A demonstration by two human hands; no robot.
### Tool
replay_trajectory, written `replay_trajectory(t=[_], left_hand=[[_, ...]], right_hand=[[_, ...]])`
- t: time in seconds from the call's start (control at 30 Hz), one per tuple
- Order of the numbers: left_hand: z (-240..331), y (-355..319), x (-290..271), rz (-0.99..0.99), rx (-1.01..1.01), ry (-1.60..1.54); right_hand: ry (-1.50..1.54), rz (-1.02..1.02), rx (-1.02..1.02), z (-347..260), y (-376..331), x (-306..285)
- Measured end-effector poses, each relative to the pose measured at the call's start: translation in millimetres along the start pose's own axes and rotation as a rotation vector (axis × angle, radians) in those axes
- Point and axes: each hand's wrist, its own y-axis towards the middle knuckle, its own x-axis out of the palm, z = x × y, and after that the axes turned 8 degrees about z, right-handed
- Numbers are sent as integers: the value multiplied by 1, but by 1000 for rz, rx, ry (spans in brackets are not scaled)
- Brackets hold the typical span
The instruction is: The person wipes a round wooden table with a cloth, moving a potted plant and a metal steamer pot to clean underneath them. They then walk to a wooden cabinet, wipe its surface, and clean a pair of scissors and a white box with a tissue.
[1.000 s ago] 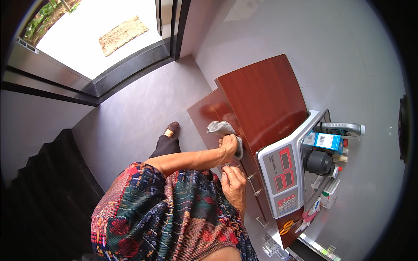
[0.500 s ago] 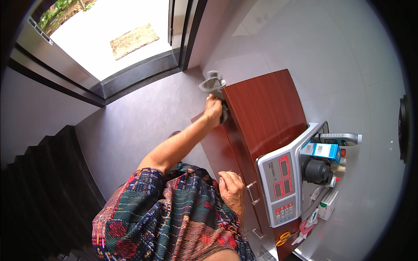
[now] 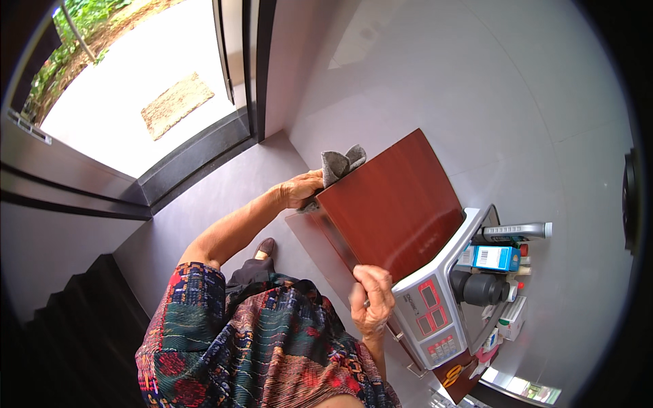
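Observation:
My left hand [image 3: 303, 190] is closed on a grey cloth [image 3: 335, 167] at the far left corner of a reddish-brown wooden cabinet top [image 3: 401, 197]. Part of the cloth stands up above the edge in folds, and another bit hangs below my hand along the side. Beside the cabinet's front edge, near a white weighing scale [image 3: 428, 319], hovers my right hand [image 3: 373, 306]. Its fingers are loosely curled, with the thumb apart and nothing visible in them; they are slightly blurred.
Behind the scale stand a grey bottle [image 3: 517, 232], a blue box [image 3: 495, 258] and a black round container [image 3: 481, 288]. Orange-handled scissors [image 3: 451, 375] lie near the cabinet's near end. A doorway with a dark sill [image 3: 197, 160] opens at upper left, a mat [image 3: 178, 105] outside.
My left hand and the cloth have moved down and left in the picture, to the cabinet corner. My right hand has risen toward the top's front edge. The whole view has shifted.

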Motion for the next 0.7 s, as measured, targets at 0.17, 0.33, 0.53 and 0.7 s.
replay_trajectory(t=[0.17, 0.33, 0.53, 0.7], left_hand=[[25, 43, 28, -103, -24, 91], [40, 102, 49, -129, -61, 152], [56, 165, 72, -185, -181, 166], [40, 191, 62, -235, -139, 445]], right_hand=[[-398, -58, 38, 22, 27, 29], [-625, -177, 170, 45, 37, 43], [-673, -251, 290, 50, 42, 51], [-690, -267, 337, 51, 40, 52]])
